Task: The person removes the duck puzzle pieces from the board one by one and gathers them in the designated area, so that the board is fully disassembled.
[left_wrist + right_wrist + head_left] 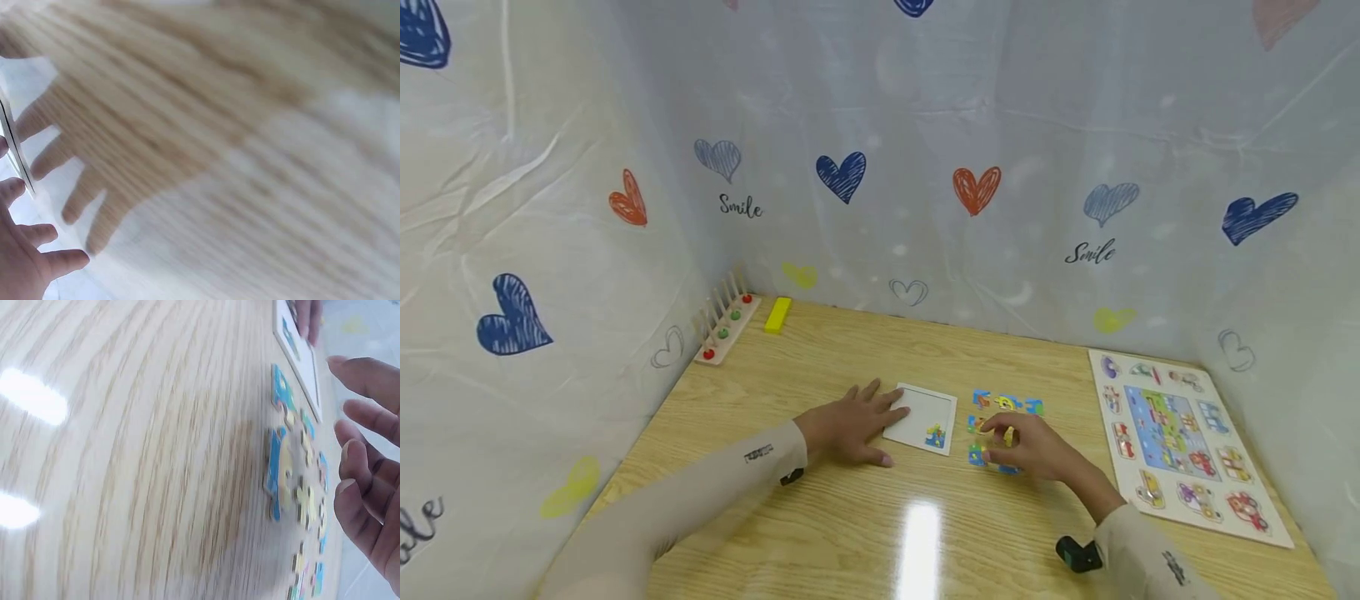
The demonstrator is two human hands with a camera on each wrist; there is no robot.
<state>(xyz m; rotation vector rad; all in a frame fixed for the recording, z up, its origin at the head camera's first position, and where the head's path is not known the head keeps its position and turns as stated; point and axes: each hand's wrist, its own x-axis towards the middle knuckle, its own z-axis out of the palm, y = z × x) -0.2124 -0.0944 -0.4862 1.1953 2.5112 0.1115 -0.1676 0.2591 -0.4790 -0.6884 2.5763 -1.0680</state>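
Note:
A white square puzzle frame [917, 418] lies on the wooden table, with one jigsaw piece [936, 436] in its near right corner. My left hand [856, 423] rests on the frame's left edge, fingers spread. To the frame's right lie several loose jigsaw pieces [1004, 402], mostly blue and yellow. Over them hovers my right hand [1030, 446], fingers bent and thumb apart from them. In the right wrist view, nothing shows between the fingers of the right hand [369, 469], and the loose pieces [279, 469] lie flat below it.
A large picture board [1187, 442] with vehicle shapes lies at the right. At the far left stand a pegged wooden stand [724, 329] with red and green beads and a yellow block [778, 315]. Hanging sheets with printed hearts [976, 191] enclose the table.

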